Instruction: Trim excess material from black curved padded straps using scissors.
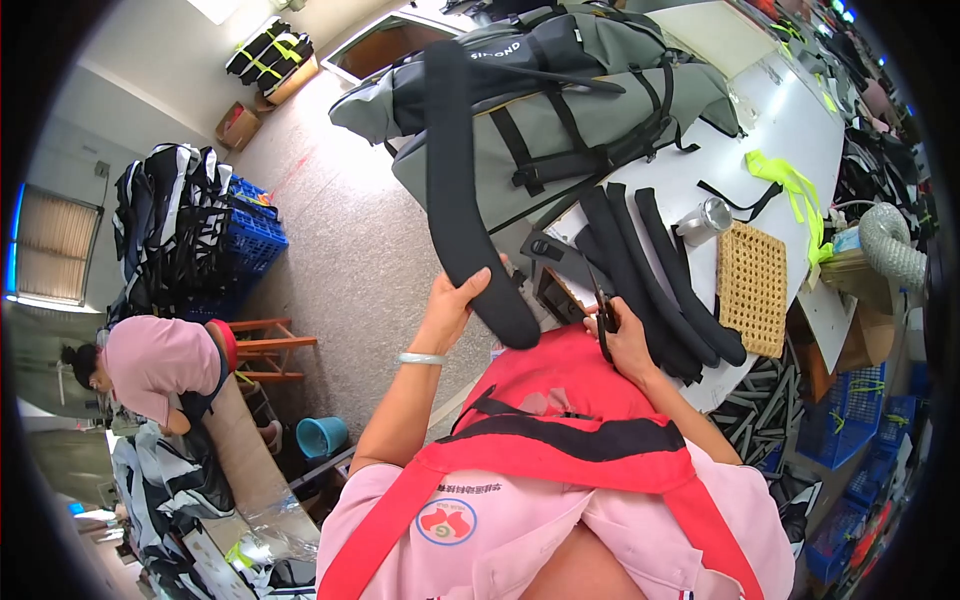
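Note:
My left hand (452,308) grips a long, curved black padded strap (455,190) near its lower end, thumb on top. The strap stands up in front of me, its far end overlapping grey-green backpacks (600,120). In my right hand (628,345) is a pair of dark scissors (602,308), blades pointing away from me, close to the table's edge. Beside that hand, several more black padded straps (655,265) lie side by side on the white table (790,125). A grey strap piece (566,258) lies just beyond the scissors.
A woven cane mat (752,290), a metal cup (706,220) and yellow-green webbing (790,190) are on the table. To the left, a person in pink (165,365) bends over a bench. A blue bucket (321,436) and loaded blue crates (250,235) stand on the floor.

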The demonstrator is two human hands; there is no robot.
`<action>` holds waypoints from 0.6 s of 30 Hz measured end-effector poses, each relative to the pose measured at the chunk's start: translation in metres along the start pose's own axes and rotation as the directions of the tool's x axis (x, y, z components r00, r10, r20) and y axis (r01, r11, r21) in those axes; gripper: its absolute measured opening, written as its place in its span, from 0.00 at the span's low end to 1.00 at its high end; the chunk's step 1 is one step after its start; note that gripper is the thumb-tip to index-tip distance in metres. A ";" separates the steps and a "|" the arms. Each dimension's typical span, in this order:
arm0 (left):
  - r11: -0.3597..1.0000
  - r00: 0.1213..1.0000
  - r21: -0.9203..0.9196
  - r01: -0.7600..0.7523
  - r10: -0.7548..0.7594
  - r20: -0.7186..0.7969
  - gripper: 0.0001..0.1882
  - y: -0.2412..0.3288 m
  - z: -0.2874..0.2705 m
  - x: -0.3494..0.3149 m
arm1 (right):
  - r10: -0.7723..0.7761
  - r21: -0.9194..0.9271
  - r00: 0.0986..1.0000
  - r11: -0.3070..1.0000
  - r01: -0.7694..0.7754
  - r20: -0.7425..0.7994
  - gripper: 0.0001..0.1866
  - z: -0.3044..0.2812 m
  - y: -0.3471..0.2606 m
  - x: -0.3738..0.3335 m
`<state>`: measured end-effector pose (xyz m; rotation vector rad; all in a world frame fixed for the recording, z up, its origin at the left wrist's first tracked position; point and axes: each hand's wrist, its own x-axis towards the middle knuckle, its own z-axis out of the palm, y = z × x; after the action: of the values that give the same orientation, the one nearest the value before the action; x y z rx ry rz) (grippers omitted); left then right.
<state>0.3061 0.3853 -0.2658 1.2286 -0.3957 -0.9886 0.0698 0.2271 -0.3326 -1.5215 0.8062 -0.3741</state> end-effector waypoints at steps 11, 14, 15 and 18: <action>0.961 0.977 -0.275 0.025 0.035 0.211 0.21 0.043 0.046 0.225 | 0.069 -0.269 0.997 0.960 -0.072 -0.021 0.11 -0.031 0.025 -0.010; 0.901 0.975 -0.391 0.189 -0.125 0.184 0.29 0.038 0.024 0.297 | 0.039 -0.284 0.993 0.956 -0.069 -0.112 0.08 -0.037 0.029 -0.016; 0.920 0.973 -0.328 0.213 -0.168 0.160 0.31 0.031 0.025 0.306 | 0.062 -0.265 0.986 0.959 -0.101 -0.152 0.08 -0.039 0.025 -0.015; 0.961 0.964 -0.144 0.235 -0.211 0.162 0.34 0.001 0.025 0.318 | 0.096 -0.205 0.966 0.968 -0.147 -0.242 0.08 -0.039 0.027 -0.018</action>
<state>0.4620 0.1157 -0.3332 1.0726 -0.2868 -1.2851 0.0241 0.2118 -0.3490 -1.6436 1.1513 -0.3830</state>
